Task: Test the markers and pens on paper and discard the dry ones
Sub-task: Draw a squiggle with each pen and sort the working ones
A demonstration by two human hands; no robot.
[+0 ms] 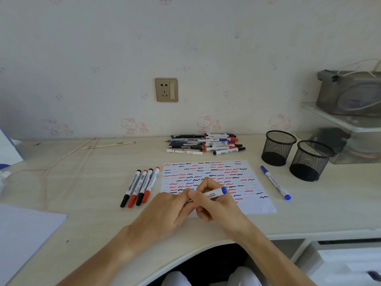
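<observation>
Hands meet at lower centre of the frame, over the near edge of the test paper [253, 178], and both are on one blue marker [215, 193]. The right hand [214, 201] curls round the white barrel, blue end poking out toward the right; the left hand [171, 209] pinches the marker's other end, which its fingers hide, so cap or tip there, I cannot tell. Long axis runs left to right, just above the sheet's scribbles. Looks like an uncapping pull along that axis. Four black and red markers [140, 187] lie left of the paper, one blue-capped marker [275, 182] right, the untested pile [206, 143] behind, two mesh cups [296, 154] at right.
</observation>
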